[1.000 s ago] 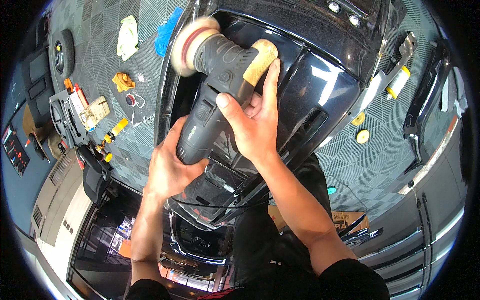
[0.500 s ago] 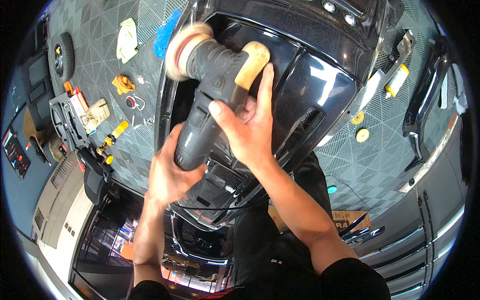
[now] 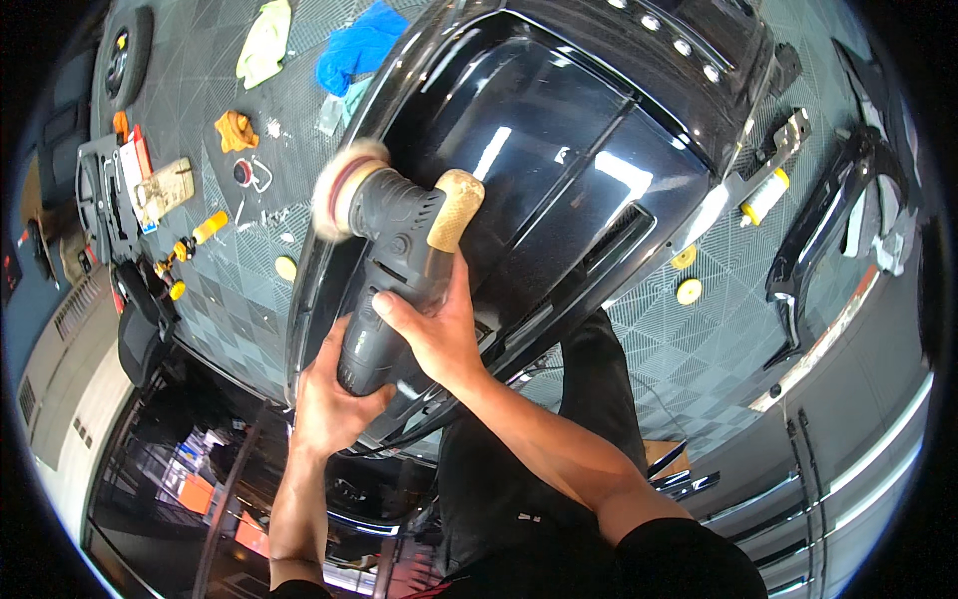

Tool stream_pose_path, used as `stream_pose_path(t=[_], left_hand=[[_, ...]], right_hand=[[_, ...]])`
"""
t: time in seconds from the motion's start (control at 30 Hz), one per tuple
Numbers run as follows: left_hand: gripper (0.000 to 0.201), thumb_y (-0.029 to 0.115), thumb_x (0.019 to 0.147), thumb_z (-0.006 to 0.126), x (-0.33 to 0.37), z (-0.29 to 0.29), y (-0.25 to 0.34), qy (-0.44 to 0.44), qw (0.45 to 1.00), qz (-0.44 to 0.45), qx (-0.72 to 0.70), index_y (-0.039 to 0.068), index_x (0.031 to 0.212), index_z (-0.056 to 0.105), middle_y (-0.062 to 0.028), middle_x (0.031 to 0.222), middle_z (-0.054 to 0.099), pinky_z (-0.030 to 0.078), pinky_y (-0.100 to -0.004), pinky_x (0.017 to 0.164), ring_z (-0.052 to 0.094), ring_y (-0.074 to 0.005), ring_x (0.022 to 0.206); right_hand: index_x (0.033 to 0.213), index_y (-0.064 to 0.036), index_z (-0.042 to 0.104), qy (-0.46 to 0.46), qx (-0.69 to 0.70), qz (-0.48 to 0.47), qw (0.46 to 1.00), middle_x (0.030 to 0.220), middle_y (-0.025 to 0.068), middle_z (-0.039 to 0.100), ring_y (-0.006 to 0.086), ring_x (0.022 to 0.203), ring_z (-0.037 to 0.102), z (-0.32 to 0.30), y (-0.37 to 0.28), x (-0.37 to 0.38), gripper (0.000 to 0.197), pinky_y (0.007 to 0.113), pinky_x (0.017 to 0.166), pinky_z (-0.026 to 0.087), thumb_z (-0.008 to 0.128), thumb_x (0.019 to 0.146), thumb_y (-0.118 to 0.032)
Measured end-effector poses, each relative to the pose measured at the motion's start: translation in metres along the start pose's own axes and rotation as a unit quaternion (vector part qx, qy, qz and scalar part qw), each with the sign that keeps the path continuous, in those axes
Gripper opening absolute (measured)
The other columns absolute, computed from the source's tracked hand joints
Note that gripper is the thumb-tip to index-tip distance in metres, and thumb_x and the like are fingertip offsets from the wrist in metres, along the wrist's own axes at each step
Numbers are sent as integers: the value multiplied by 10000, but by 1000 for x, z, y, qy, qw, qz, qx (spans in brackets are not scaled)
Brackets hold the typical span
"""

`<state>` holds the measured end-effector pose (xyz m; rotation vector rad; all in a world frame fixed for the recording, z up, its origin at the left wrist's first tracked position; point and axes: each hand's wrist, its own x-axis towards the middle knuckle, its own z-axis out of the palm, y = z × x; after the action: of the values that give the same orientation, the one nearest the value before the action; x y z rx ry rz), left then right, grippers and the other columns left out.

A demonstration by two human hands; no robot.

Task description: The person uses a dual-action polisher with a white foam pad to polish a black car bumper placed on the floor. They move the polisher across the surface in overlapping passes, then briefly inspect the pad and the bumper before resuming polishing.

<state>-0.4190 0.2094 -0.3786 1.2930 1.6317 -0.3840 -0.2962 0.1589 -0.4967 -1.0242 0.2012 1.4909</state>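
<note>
Both my hands are on a dark grey power polisher (image 3: 399, 250) that points away from me. My left hand (image 3: 329, 404) wraps around the rear end of its body. My right hand (image 3: 439, 334) grips the body further forward, its thumb lying along the top, just behind the tan textured nose cover (image 3: 457, 212). At the far left end is a round pale pad (image 3: 344, 190), smeared by motion. It is over the left edge of a glossy black car body panel (image 3: 589, 140); whether it touches the panel I cannot tell.
Left on the patterned floor are a blue cloth (image 3: 354, 55), a light green cloth (image 3: 262, 45), an orange cloth (image 3: 237, 132) and a wheel (image 3: 125, 60). To the right are a yellow-capped bottle (image 3: 764, 198), a round yellow pad (image 3: 689, 291) and black car trim (image 3: 843, 215).
My hands have brought the polisher nearer to me and to the left, keeping their hold. The view has turned slightly, showing more of the black panel.
</note>
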Motion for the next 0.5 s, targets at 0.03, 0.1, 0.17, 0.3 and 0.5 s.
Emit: stream_pose_path(t=[0.03, 0.1, 0.17, 0.3, 0.5], left_hand=[[940, 122, 711, 909, -3, 0, -2, -5, 1000, -3, -7, 81, 1556, 498, -200, 1208, 764, 591, -418, 962, 772, -297, 1092], [928, 123, 717, 901, -8, 2, -3, -11, 1000, -13, -22, 85, 1553, 500, -219, 1224, 758, 593, -430, 964, 773, -324, 1114], [919, 134, 720, 895, -9, 4, 1, 8, 1000, 6, -19, 80, 1548, 501, -242, 1233, 748, 595, -447, 967, 763, -363, 1136], [919, 195, 737, 879, 14, 13, 3, 23, 997, 72, 22, 76, 1562, 492, -305, 1263, 721, 586, -478, 988, 727, -444, 1169], [913, 204, 738, 873, 42, 21, 12, 23, 992, 123, 23, 86, 1557, 487, -262, 1262, 730, 584, -502, 946, 716, -454, 1129]], right_hand=[[1683, -29, 120, 4, -18, 5, 1000, 1425, 138, 550, 203, 1268, 614, 0, 4, -3, 1067, 394, 1104, 523, 859, 915, -59], [1683, -29, 115, 16, 1, 7, 1000, 1422, 136, 546, 205, 1255, 612, 5, 6, -7, 1084, 396, 1101, 522, 868, 905, -70], [1681, -35, 131, 33, 8, 8, 999, 1423, 136, 539, 213, 1244, 606, 5, 13, -6, 1091, 397, 1088, 526, 879, 887, -76], [1478, -90, 398, 70, -24, -48, 996, 1190, 168, 675, 299, 1009, 734, -5, 7, 18, 642, 461, 887, 641, 786, 966, -94], [1481, -100, 404, 41, 7, -51, 998, 1189, 145, 650, 286, 1032, 714, -11, -24, 43, 744, 472, 951, 641, 837, 884, 0]])
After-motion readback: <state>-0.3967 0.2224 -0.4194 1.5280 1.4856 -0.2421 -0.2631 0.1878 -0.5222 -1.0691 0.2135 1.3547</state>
